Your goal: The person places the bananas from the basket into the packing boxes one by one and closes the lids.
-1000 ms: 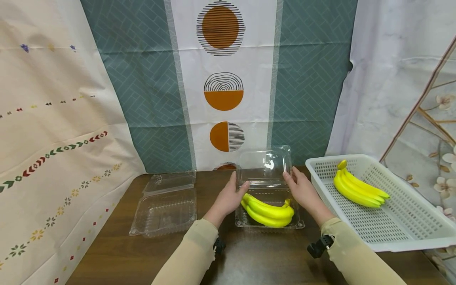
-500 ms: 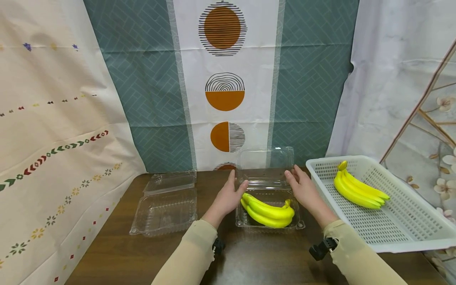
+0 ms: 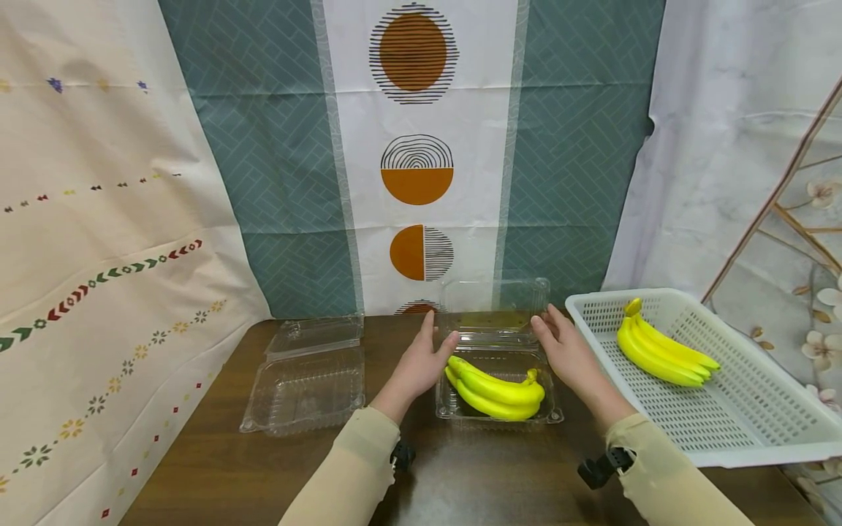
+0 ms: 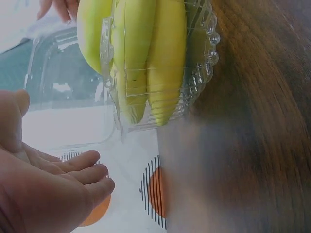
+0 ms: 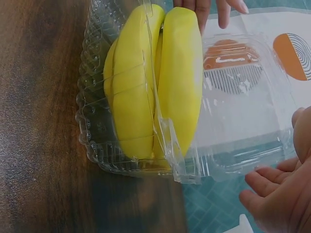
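Observation:
A bunch of yellow bananas (image 3: 496,394) lies in the base of a clear plastic clamshell container (image 3: 444,415) in the middle of the table. Its clear lid (image 3: 495,298) stands raised at the back, tilted away from the base. My left hand (image 3: 417,365) is at the container's left side with relaxed fingers, and in the left wrist view they hold nothing. To the right of the lid is my right hand (image 3: 571,358), fingers extended; in the right wrist view its fingertips (image 5: 255,182) are close to the lid's edge, and contact there cannot be told.
Another clear container (image 3: 305,387), unfolded with no fruit in it, lies at the left. A white perforated basket (image 3: 730,431) with a second banana bunch (image 3: 661,347) stands at the right. Cloth curtains (image 3: 421,204) hang behind the wooden table (image 3: 473,482).
The lid has tilted slightly farther back. My right hand has shifted a little to the right, away from the lid, while the left hand has stayed nearly still.

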The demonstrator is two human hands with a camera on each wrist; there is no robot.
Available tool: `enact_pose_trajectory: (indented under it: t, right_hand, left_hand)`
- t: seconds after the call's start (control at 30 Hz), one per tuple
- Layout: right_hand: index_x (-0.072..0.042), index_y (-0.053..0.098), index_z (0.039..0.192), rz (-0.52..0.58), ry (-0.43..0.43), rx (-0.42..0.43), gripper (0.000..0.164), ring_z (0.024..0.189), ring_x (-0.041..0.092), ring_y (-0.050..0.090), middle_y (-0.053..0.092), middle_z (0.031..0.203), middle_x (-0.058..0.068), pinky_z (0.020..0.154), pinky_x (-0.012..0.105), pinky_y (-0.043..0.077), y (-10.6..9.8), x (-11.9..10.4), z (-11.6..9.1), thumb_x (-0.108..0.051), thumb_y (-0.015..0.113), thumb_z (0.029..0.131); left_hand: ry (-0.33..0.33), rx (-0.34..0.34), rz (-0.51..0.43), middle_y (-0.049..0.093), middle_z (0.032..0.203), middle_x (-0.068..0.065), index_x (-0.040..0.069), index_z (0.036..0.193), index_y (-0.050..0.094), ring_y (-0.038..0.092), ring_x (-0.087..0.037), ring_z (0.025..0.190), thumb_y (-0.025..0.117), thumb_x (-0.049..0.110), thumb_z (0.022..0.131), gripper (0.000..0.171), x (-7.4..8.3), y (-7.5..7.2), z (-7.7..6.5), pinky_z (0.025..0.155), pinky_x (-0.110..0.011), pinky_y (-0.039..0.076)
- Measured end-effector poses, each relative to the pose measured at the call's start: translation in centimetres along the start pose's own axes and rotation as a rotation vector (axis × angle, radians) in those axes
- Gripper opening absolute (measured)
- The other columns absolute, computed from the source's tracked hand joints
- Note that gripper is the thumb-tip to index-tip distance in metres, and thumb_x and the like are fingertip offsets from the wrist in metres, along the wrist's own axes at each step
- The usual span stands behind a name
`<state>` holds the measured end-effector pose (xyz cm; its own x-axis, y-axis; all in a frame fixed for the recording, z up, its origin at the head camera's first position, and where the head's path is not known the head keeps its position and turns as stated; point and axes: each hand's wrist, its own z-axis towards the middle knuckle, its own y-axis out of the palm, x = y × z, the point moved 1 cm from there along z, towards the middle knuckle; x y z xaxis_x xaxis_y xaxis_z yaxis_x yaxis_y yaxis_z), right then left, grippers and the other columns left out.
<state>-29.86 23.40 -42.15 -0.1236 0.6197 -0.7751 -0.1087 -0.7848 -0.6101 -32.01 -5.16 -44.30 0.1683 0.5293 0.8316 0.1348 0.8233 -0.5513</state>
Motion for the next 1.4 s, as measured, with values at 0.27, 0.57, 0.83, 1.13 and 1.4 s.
enact_pose_trajectory:
  t: [0.27, 0.57, 0.83, 1.13, 1.4]
  right_hand:
    - [0.007, 0.015, 0.173, 0.013, -0.03, 0.034, 0.084, 0.158, 0.05, 0.037, 0.032, 0.173, 0.033, 0.126, 0.062, 0.034, -0.3, 0.1, -0.7, -0.052, 0.042, 0.119]
    - [0.005, 0.018, 0.174, 0.04, -0.032, 0.043, 0.081, 0.159, 0.048, 0.037, 0.034, 0.172, 0.032, 0.127, 0.061, 0.033, -0.7, -0.2, -1.6, -0.049, 0.044, 0.12]
    - [0.006, 0.021, 0.173, 0.036, -0.038, 0.049, 0.075, 0.157, 0.05, 0.039, 0.037, 0.171, 0.032, 0.126, 0.063, 0.034, -0.9, -0.2, -2.5, -0.042, 0.046, 0.121]
    - [0.005, 0.024, 0.172, 0.029, -0.023, 0.044, 0.079, 0.156, 0.05, 0.04, 0.037, 0.171, 0.032, 0.125, 0.063, 0.035, -1.0, -0.4, -3.5, -0.048, 0.046, 0.119]
    - [0.008, 0.027, 0.17, 0.015, -0.039, 0.042, 0.077, 0.154, 0.053, 0.041, 0.036, 0.17, 0.034, 0.123, 0.065, 0.037, -1.2, -0.1, -4.5, -0.047, 0.046, 0.12]
  left_hand:
    - [0.03, 0.01, -0.018, 0.039, 0.174, -0.018, 0.019, 0.18, 0.008, 0.039, -0.046, 0.158, 0.053, 0.06, 0.113, 0.09, 0.3, -0.2, -0.4, 0.125, -0.069, 0.032]
    - [0.032, 0.01, -0.035, 0.04, 0.174, -0.015, 0.022, 0.18, 0.01, 0.041, -0.045, 0.157, 0.054, 0.064, 0.112, 0.091, 0.7, -0.6, -0.7, 0.123, -0.071, 0.034]
    - [0.057, 0.003, -0.029, 0.04, 0.173, -0.017, 0.022, 0.179, 0.015, 0.041, -0.044, 0.157, 0.055, 0.063, 0.112, 0.088, 1.1, -0.9, -1.1, 0.122, -0.072, 0.034]
    - [0.045, 0.008, -0.025, 0.039, 0.174, -0.016, 0.024, 0.179, 0.016, 0.04, -0.042, 0.158, 0.054, 0.063, 0.112, 0.086, 1.3, -1.1, -1.8, 0.124, -0.069, 0.034]
    - [0.059, 0.013, -0.004, 0.044, 0.17, -0.017, 0.022, 0.178, 0.023, 0.044, -0.042, 0.156, 0.055, 0.06, 0.113, 0.082, 1.8, -1.4, -2.8, 0.124, -0.067, 0.036]
